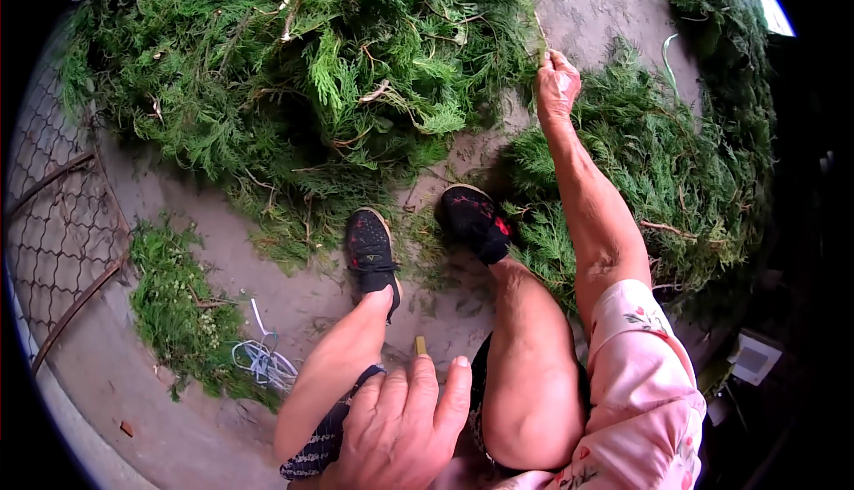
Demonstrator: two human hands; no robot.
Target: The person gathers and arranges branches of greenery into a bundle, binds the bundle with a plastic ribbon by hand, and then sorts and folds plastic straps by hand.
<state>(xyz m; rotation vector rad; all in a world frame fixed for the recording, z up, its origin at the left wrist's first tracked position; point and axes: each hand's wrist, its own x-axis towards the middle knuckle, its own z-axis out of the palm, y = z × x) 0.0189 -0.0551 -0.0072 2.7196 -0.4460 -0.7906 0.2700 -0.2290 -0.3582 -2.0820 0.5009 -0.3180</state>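
My right hand (558, 88) reaches far forward, its fingers pinched on the thin cut end of a twig (540, 31) at the right edge of a big heap of green conifer branches (329, 72). My left hand (405, 419) is near my lap, back upward, with its fingers stretched forward and its thumb apart. Just past its fingertips shows a short yellowish piece (420, 345); whether the hand touches it, I cannot tell. A second pile of conifer branches (658, 152) lies beneath and beside my right forearm.
My black shoes (371, 242) stand on the floor between the piles. To the left are a small clump of greenery (182, 299), a tangle of pale string (264, 364) and a rusty wire-mesh panel (67, 232). A white box (754, 358) sits at the right.
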